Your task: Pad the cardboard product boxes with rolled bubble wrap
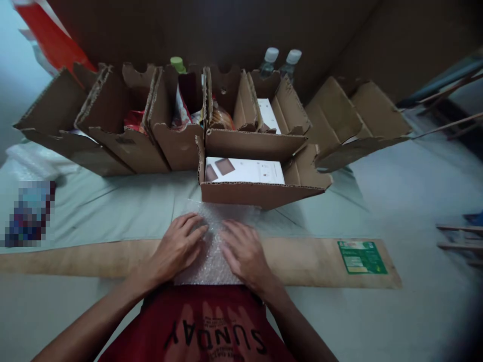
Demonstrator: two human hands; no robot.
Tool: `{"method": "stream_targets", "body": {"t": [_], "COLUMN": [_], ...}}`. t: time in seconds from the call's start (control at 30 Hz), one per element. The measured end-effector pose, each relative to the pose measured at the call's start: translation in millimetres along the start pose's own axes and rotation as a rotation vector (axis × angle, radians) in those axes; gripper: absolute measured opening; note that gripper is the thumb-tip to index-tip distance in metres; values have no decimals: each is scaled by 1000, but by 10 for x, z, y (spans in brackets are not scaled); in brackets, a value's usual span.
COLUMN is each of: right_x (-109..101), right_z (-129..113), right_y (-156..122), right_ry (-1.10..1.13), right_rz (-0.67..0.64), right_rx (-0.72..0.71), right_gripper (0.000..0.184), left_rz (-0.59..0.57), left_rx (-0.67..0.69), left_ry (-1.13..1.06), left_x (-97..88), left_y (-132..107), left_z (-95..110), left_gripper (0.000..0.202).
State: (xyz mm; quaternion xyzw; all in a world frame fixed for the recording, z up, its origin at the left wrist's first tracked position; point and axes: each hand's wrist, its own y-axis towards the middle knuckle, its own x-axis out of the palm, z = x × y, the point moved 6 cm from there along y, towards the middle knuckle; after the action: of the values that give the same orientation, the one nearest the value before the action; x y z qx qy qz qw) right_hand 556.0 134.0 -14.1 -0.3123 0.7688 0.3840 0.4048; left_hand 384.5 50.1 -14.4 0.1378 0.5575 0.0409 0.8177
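Observation:
A sheet of clear bubble wrap (pixel 213 251) lies flat in front of my body, over a wooden board (pixel 298 256) and the pale cloth. My left hand (pixel 183 241) rests on its left side, fingers stretched out and slightly curved. On the right side of the wrap lies my right hand (pixel 243 249), its fingers spread and a little blurred. Neither hand grips anything that I can see. Just beyond the wrap stands an open cardboard box (pixel 260 193) holding a white carton (pixel 245 171) with brown pictures.
Behind stands a row of open cardboard bins (pixel 124 151) with packets and bottles (pixel 269 63). More bubble wrap (pixel 35 158) lies at the far left, near a pixelated item (pixel 30 213). A green label (pixel 362 257) is on the board's right end.

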Motion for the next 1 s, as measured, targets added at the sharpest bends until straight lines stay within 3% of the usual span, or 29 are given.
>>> {"method": "stream_targets", "body": {"t": [0.1,0.17,0.27,0.33,0.47,0.6,0.7,0.8,0.9,1.0], "right_x": [233,127,-202,-312,-205,-64,-123,-253,-347,-384], "right_z": [24,213,380,319,114,101,121,131,164,224], "right_y": [-66,-258,-636,-825,-933,-870,-844,-805,-732,-658], "right_ry": [-63,-130,-179,-149,-98,-92,-14,157,357,461], "right_rz": [-146,-98,-21,-101,-297,-305,-221,-139,-97,-66], "right_rx": [-23,35,56,-9,-95,-124,-145,-81,100,323], "right_gripper": [34,33,37,45,51,41,32,32,28,24], "left_rz": [-139,-161,-138,-152,-288,-393,-372,-339,-274,-59], "left_rx": [10,-3,-5,11,66,93,103,141,119,-81], "left_ry": [0,-18,-50,-94,-160,-115,-85,-128,-231,-329], "left_x": [229,277,173,46,-102,-19,29,-13,-103,-208], "left_y": [25,-3,-107,-223,-536,-791,-842,-830,-805,-741], "left_z": [-76,-146,-162,-119,-28,-7,29,134,225,184], "left_gripper": [31,34,36,40,64,83,78,77,80,48]}}
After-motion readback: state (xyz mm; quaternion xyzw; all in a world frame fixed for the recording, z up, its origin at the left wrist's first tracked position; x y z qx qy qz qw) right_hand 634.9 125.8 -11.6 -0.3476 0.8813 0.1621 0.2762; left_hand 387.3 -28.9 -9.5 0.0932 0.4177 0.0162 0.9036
